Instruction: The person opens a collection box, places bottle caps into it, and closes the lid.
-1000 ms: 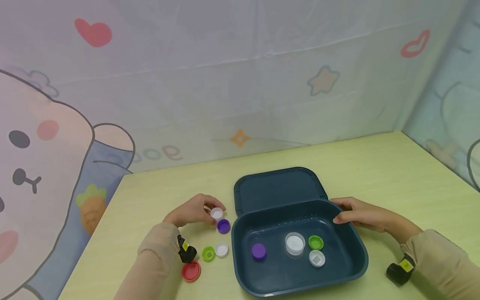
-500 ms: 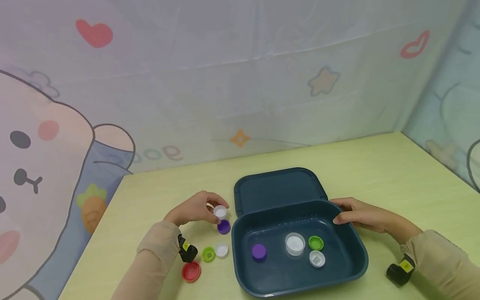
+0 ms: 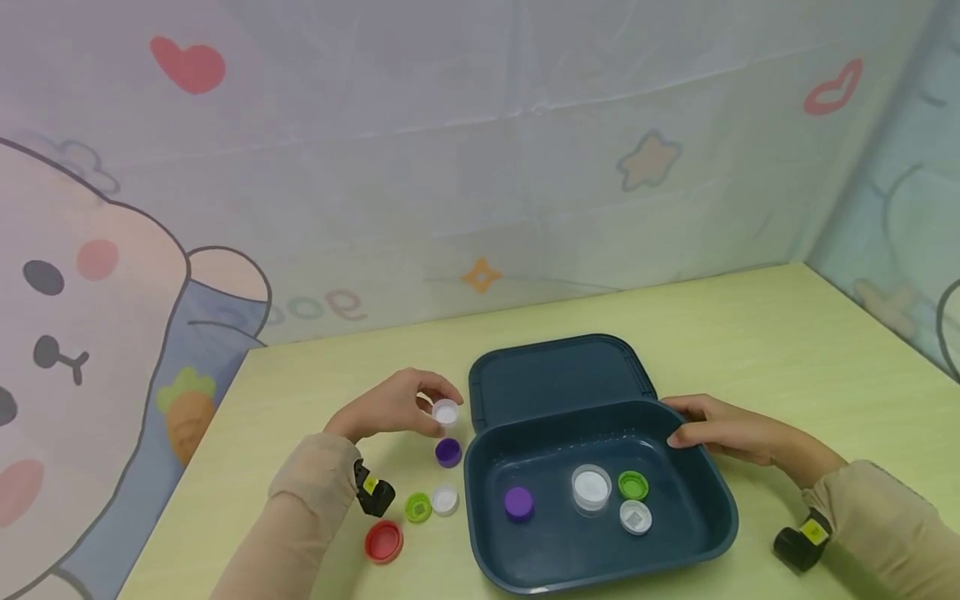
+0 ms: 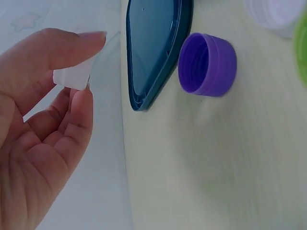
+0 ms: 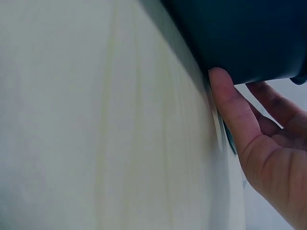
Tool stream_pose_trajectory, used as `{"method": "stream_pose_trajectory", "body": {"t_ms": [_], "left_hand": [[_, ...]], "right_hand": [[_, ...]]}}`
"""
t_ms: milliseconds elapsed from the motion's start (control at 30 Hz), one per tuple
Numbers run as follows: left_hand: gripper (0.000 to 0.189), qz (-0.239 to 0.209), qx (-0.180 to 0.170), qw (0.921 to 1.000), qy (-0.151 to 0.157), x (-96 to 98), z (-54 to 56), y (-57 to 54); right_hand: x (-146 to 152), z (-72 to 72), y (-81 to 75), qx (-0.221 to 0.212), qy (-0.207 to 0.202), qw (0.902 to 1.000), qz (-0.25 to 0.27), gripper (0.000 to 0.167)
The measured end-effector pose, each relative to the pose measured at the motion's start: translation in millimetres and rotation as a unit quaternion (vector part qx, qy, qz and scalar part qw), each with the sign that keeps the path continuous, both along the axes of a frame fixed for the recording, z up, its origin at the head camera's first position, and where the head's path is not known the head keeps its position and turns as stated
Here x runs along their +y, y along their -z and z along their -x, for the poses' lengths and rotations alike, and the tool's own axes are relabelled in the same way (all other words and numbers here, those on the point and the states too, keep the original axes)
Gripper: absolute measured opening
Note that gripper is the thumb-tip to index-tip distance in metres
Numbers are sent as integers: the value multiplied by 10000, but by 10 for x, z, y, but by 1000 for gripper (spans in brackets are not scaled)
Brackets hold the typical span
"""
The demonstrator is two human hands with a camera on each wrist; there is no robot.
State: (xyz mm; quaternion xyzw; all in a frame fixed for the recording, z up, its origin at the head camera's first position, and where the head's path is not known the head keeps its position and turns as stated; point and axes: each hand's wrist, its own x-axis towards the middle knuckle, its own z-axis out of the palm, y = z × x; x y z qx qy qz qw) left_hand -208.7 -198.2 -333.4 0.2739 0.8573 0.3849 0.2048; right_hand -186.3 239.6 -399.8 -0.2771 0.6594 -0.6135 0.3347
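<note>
My left hand pinches a small white cap between thumb and fingertips, raised above the table. Just below it in the head view, a purple bottle cap lies on the tabletop; the left wrist view shows its ribbed side and hollow mouth. My right hand grips the far right corner of a dark blue box, with the thumb at the rim. Inside the box sit another purple cap, a larger clear-and-white round piece, a green cap and a white cap with a square mark.
Behind the box lies its dark blue lid. Left of the box, a white cap, a green cap and a red cap rest on the pale yellow table. A printed curtain hangs at the back.
My left hand has lifted the white cap up and slightly to the right, away from the purple cap. The right hand and the box stay in place.
</note>
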Motion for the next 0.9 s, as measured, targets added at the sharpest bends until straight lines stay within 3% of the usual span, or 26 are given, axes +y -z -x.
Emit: {"method": "stream_pose_trajectory", "body": {"t_ms": [900], "left_hand": [[31,-84,377,9967,719,271,-40,-188]], "right_hand": [[-7,-2,-1,15,53,9999,-84,49]]}}
